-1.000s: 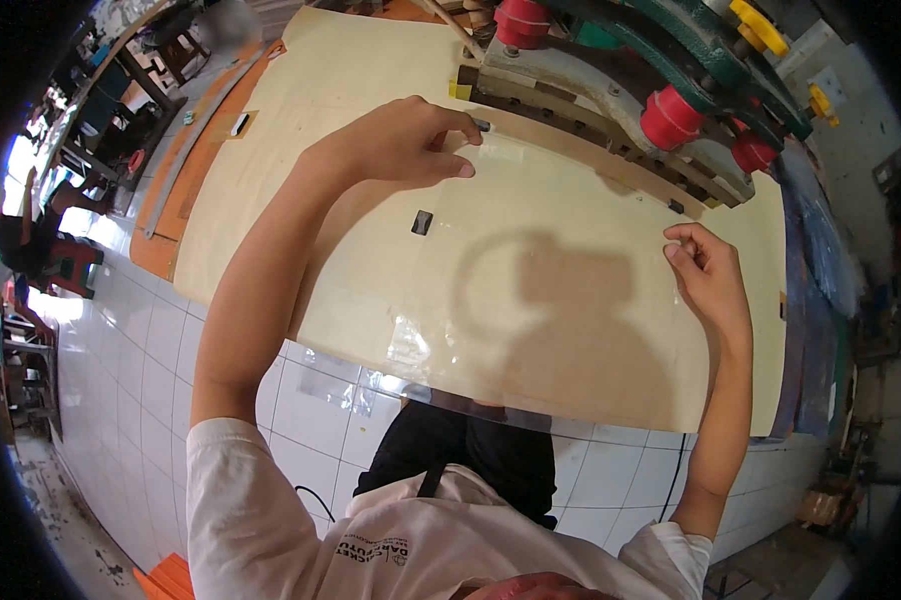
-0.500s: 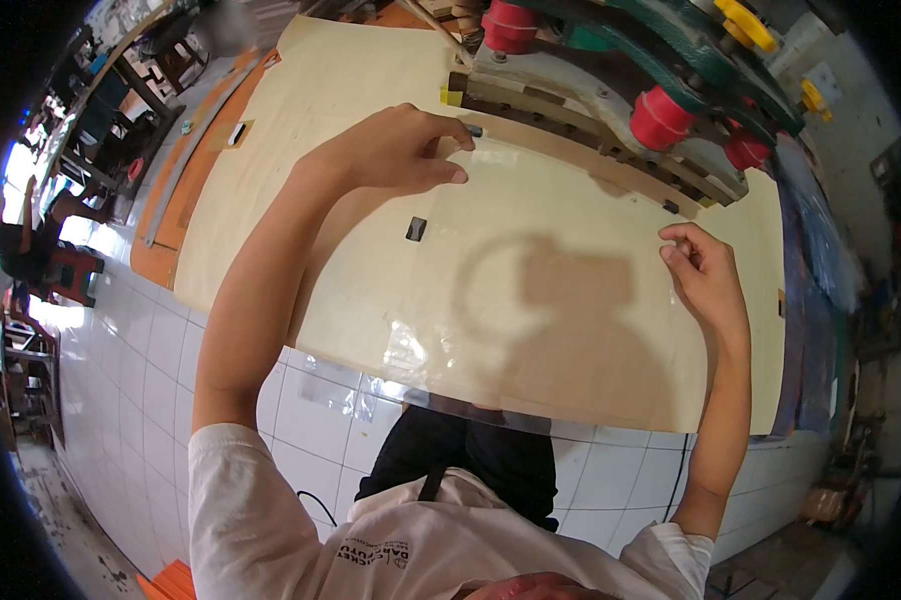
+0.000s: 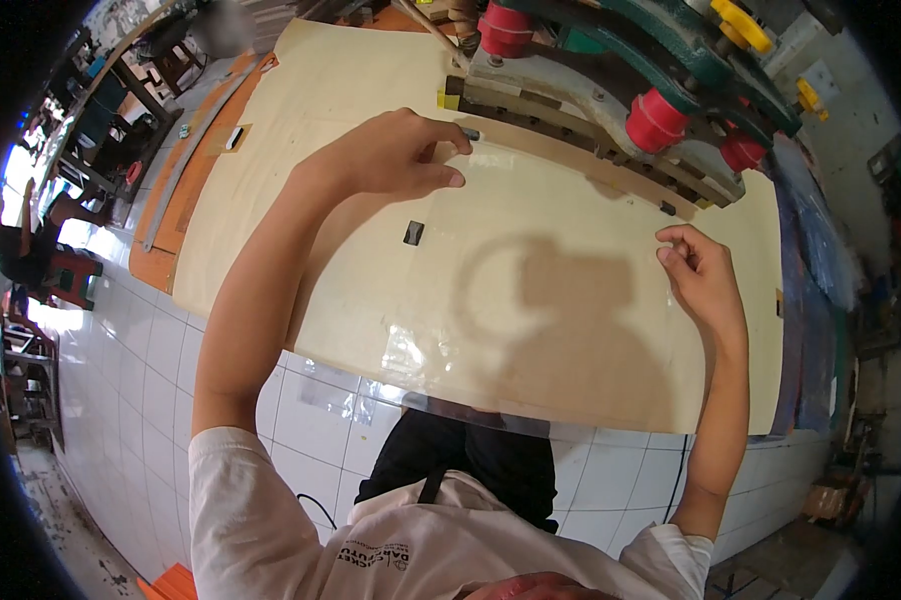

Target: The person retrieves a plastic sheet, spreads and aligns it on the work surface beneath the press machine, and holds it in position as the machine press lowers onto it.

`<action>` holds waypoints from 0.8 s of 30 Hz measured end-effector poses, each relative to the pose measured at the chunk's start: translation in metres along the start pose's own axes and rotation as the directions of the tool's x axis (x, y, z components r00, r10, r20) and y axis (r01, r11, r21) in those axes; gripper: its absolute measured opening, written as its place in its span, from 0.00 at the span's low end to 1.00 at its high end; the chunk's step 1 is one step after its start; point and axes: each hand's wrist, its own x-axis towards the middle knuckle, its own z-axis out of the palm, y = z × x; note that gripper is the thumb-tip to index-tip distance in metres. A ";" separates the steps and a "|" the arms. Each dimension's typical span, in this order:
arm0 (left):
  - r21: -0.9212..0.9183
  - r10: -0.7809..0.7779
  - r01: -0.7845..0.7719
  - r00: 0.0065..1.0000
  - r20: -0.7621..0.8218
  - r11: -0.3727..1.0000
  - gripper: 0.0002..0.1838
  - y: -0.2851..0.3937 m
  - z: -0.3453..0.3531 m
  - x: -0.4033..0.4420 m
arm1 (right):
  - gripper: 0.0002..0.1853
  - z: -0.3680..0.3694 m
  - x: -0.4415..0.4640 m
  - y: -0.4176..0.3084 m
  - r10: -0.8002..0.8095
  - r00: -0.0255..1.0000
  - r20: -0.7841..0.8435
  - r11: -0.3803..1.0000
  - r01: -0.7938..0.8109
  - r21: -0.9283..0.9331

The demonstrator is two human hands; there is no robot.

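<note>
My left hand (image 3: 396, 150) is over the pale yellowish board (image 3: 361, 285), its thumb and index finger apart and nothing visible between them. Its index fingertip is beside a small dark stop (image 3: 472, 134) near the machine's bar. On the right, my right hand (image 3: 699, 265) has loosely curled fingers, with a small gap between thumb and index fingertip. A second small dark block (image 3: 668, 208) lies just beyond it. A clear plastic sheet (image 3: 406, 350) covers part of the board, showing glare, and its near edge overhangs. Whether either hand presses on the sheet, I cannot tell.
A green press-like machine (image 3: 661, 60) with red knobs (image 3: 658, 122) and a long metal bar (image 3: 571, 125) stands at the back right. A black patch (image 3: 414, 233) lies mid-board. Left are a metal ruler (image 3: 186, 160) and a seated person (image 3: 26, 240). Plastic sheets (image 3: 821, 240) hang at right.
Both hands keep nearly the same pose and place. The whole view has shifted very slightly; nothing is visibly picked up or let go.
</note>
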 end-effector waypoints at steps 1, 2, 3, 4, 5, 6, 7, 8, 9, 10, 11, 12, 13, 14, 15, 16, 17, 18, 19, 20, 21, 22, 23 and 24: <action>0.003 0.013 -0.013 1.000 -0.009 1.000 0.19 0.000 0.001 0.000 | 0.10 0.000 0.000 0.000 0.000 1.000 0.000 1.000 0.000 -0.001; 0.003 0.013 -0.013 1.000 -0.010 1.000 0.19 0.000 0.001 0.000 | 0.10 0.000 0.000 -0.001 0.005 1.000 0.001 1.000 -0.005 0.005; 0.005 0.011 -0.011 1.000 -0.008 1.000 0.19 0.001 0.000 0.000 | 0.10 0.000 -0.001 -0.001 0.011 1.000 0.001 1.000 -0.011 0.010; 0.007 0.008 -0.008 1.000 -0.006 1.000 0.18 0.001 0.000 -0.001 | 0.10 0.000 0.000 -0.001 0.011 1.000 0.002 1.000 -0.011 0.009; 0.006 0.008 -0.008 1.000 -0.006 1.000 0.18 0.000 0.001 0.000 | 0.10 0.000 0.000 -0.001 0.009 1.000 0.002 1.000 -0.009 0.001; 0.014 0.029 -0.029 0.999 -0.017 0.999 0.18 -0.001 0.001 0.000 | 0.10 0.000 0.000 -0.001 0.007 1.000 0.003 1.000 -0.007 -0.006; 0.022 0.051 -0.050 0.998 -0.027 0.998 0.18 -0.002 0.002 0.000 | 0.10 -0.001 0.000 -0.002 0.007 1.000 0.004 1.000 -0.007 -0.007; 0.021 0.050 -0.050 0.998 -0.026 0.999 0.18 -0.003 0.002 0.000 | 0.10 -0.001 0.000 -0.004 0.002 1.000 0.004 1.000 -0.002 -0.014; 0.029 0.043 -0.042 0.999 -0.022 0.999 0.18 -0.001 0.001 0.000 | 0.10 -0.001 -0.001 -0.004 -0.003 1.000 0.004 1.000 0.003 -0.022; 0.038 0.035 -0.034 0.999 -0.018 0.999 0.18 0.000 0.000 0.000 | 0.10 -0.001 -0.001 -0.004 -0.002 1.000 0.004 1.000 0.002 -0.022; 0.037 0.035 -0.035 0.999 -0.017 0.999 0.18 0.000 0.001 0.000 | 0.10 -0.001 -0.001 -0.004 -0.002 1.000 0.005 1.000 0.002 -0.022; 0.032 0.038 -0.037 0.999 -0.020 0.999 0.18 -0.001 0.001 0.000 | 0.10 -0.001 -0.001 -0.003 -0.002 1.000 0.005 1.000 0.002 -0.023; 0.027 0.041 -0.040 0.999 -0.023 0.999 0.18 -0.002 0.001 0.000 | 0.10 -0.001 -0.001 -0.003 -0.001 1.000 0.005 1.000 0.001 -0.023; 0.026 0.041 -0.040 0.999 -0.022 0.999 0.18 -0.002 0.002 0.000 | 0.10 -0.001 -0.001 -0.004 -0.005 1.000 0.010 1.000 0.005 -0.026; 0.024 0.045 -0.044 0.998 -0.032 0.999 0.18 -0.003 0.003 0.000 | 0.11 -0.002 -0.001 -0.004 -0.009 1.000 0.015 1.000 0.010 -0.029; 0.021 0.049 -0.048 0.998 -0.042 0.999 0.19 -0.003 0.004 0.000 | 0.11 -0.002 -0.001 -0.005 -0.008 1.000 0.015 1.000 0.008 -0.030; 0.019 0.049 -0.048 0.998 -0.041 0.999 0.19 -0.004 0.004 0.000 | 0.11 -0.002 -0.001 -0.006 -0.012 1.000 0.017 0.999 0.012 -0.038; 0.026 0.039 -0.038 0.999 -0.035 0.999 0.19 -0.002 0.003 0.000 | 0.11 -0.003 -0.001 -0.007 -0.016 1.000 0.019 0.999 0.016 -0.046; 0.032 0.029 -0.028 0.999 -0.029 0.999 0.19 -0.001 0.002 0.000 | 0.11 -0.003 -0.002 -0.009 -0.014 1.000 0.020 0.999 0.015 -0.047; 0.031 0.029 -0.028 0.999 -0.029 0.999 0.19 -0.001 0.002 0.000 | 0.11 -0.003 -0.002 -0.010 -0.001 1.000 0.023 0.999 0.002 -0.041; 0.038 0.029 -0.028 0.999 -0.028 0.999 0.18 0.000 0.002 -0.001 | 0.11 -0.003 -0.003 -0.011 0.012 1.000 0.026 0.999 -0.011 -0.035; 0.046 0.029 -0.027 0.999 -0.028 0.999 0.18 0.002 0.001 -0.001 | 0.11 -0.003 -0.002 -0.010 0.013 1.000 0.026 0.999 -0.012 -0.036; 0.045 0.029 -0.028 0.999 -0.028 0.999 0.18 0.003 -0.001 -0.001 | 0.11 -0.003 -0.002 -0.008 0.003 1.000 0.028 0.999 -0.002 -0.035; 0.057 -0.007 0.006 1.000 0.008 0.998 0.19 0.006 -0.004 -0.001 | 0.11 -0.003 -0.002 -0.006 -0.007 1.000 0.030 0.999 0.008 -0.034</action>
